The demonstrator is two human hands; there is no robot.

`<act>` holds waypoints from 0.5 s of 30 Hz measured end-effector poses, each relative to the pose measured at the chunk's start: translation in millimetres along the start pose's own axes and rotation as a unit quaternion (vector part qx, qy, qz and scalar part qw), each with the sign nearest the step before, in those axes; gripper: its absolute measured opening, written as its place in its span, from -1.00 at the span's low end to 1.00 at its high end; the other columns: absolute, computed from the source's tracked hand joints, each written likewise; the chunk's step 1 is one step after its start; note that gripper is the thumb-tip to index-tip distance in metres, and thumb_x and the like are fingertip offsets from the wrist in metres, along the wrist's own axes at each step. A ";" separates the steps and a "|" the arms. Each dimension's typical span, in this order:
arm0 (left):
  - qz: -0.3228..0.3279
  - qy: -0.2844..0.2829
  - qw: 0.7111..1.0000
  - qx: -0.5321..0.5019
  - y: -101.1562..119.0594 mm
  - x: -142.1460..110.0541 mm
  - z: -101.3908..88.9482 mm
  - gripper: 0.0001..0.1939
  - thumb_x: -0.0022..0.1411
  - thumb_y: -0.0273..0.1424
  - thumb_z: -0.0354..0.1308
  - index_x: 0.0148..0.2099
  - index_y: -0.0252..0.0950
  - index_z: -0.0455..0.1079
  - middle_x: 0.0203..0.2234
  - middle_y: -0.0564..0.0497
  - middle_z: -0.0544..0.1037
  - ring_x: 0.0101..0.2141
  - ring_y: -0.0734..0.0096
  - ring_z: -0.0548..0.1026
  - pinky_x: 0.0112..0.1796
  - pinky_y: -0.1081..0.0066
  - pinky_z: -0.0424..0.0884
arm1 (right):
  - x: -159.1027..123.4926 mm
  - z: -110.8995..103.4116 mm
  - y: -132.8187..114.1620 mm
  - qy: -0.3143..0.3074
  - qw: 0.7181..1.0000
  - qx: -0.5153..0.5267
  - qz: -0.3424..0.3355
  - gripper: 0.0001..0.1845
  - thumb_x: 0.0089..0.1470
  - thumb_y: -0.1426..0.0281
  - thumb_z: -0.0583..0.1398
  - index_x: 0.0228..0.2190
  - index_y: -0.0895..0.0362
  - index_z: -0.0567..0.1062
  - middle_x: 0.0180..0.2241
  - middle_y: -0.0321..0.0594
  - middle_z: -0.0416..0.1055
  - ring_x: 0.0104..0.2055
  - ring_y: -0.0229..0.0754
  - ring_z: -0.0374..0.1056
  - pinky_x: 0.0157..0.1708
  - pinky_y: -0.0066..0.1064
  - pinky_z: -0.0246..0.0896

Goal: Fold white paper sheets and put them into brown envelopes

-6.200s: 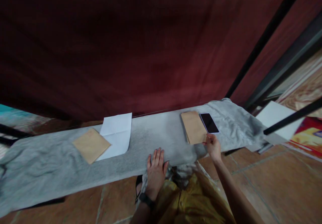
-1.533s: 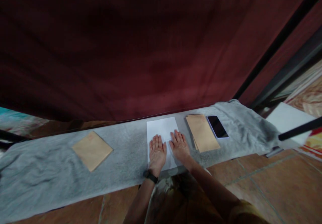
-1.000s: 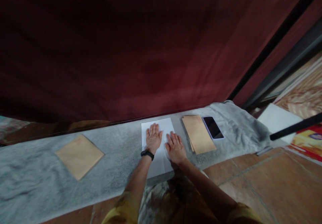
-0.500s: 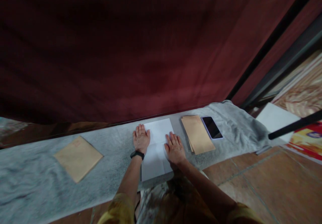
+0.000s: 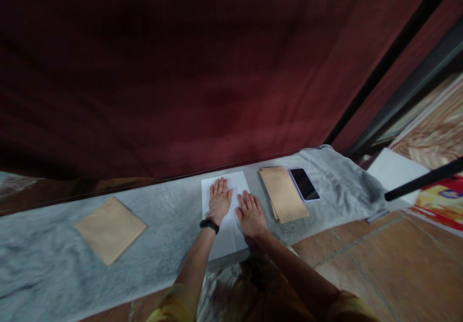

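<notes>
A white sheet of paper [image 5: 226, 240] with faint crease lines lies flat in front of me on the grey cloth. My left hand [image 5: 220, 201], with a black band on its wrist, rests flat on the paper's upper middle, fingers stretched out. On the paper's right side, my right hand [image 5: 251, 214] lies flat with its fingers spread. Neither hand grips anything. To the right of the paper are stacked brown envelopes [image 5: 285, 194], and beside them a phone [image 5: 305, 184] with a dark screen and pale purple edge.
Another brown envelope [image 5: 111, 230] lies turned at an angle on the grey cloth [image 5: 170, 216] at left. A dark red curtain [image 5: 217, 95] hangs behind the surface. At right are black bars [image 5: 390, 61], a white sheet [image 5: 398, 172] and a red printed package [image 5: 443, 201] above the tiled floor.
My left hand has slid right across the paper, from its left edge toward the middle, uncovering the upper left corner. My right hand stays at about the same spot.
</notes>
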State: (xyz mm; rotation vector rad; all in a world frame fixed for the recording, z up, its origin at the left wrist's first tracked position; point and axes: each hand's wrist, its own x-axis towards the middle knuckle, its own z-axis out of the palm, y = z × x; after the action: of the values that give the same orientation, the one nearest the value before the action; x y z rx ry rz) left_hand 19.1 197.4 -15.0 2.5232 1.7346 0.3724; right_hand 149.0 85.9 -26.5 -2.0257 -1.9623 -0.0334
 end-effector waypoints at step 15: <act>-0.053 -0.026 0.998 0.019 -17.1 32.0 -3.4 -0.38 0.50 -0.18 -0.28 0.48 -0.31 0.03 0.42 -0.15 0.12 0.42 0.10 0.02 0.37 -0.05 -0.08 | 0.5 -1.0 0.0 0.007 1.000 0.017 0.002 -0.38 0.38 0.19 0.01 0.35 0.19 0.22 0.39 0.02 0.09 0.39 0.07 0.10 0.38 -0.06 -0.17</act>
State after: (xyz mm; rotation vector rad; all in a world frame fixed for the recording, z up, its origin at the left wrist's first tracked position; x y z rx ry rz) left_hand 13.5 233.1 -9.6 2.4294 1.8631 0.2680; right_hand 149.2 86.1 -25.4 -2.0025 -1.9373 -0.0122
